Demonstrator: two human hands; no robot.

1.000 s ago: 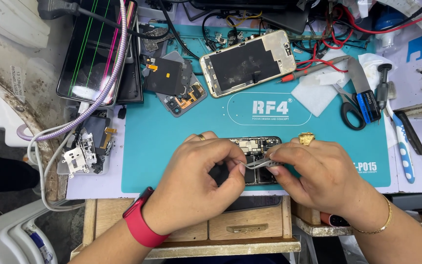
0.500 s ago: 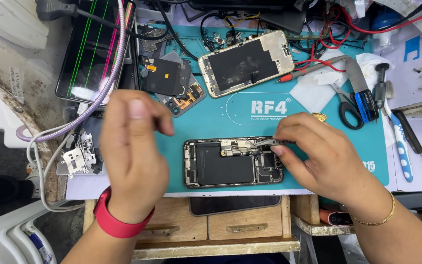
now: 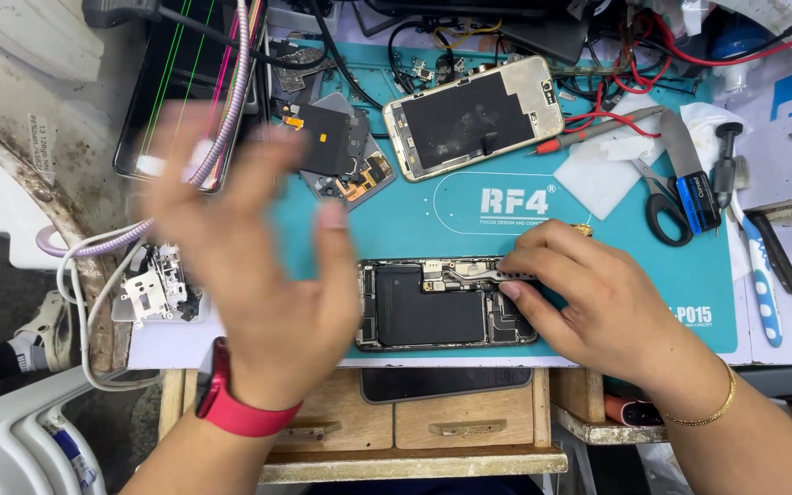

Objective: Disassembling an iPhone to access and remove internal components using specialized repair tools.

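The table (image 3: 469, 449) carries a teal repair mat (image 3: 414, 229) that fills most of the view. At ten o'clock on it lies a dark screen panel (image 3: 162, 82) streaked with coloured lines, and a braided cable (image 3: 231, 101) runs over it. At twelve o'clock sits a gold-framed phone housing (image 3: 474, 117), tilted, with a black plate inside. The opened phone (image 3: 437, 304) lies at the centre, near the mat's front edge, its black battery and board showing.

The left hand (image 3: 249, 266) hangs blurred above the mat at nine o'clock from that phone — fingers spread wide, holding nothing, a red wristband (image 3: 236, 408) on the wrist. The right hand (image 3: 588, 298) rests on the phone's three o'clock end, fingers curled down and pinched close on a slim metal tool (image 3: 506, 271) that reaches over the board; a thin gold bracelet circles that wrist.

Scissors (image 3: 662, 206) lie at two o'clock, beside a white cloth (image 3: 602, 170).
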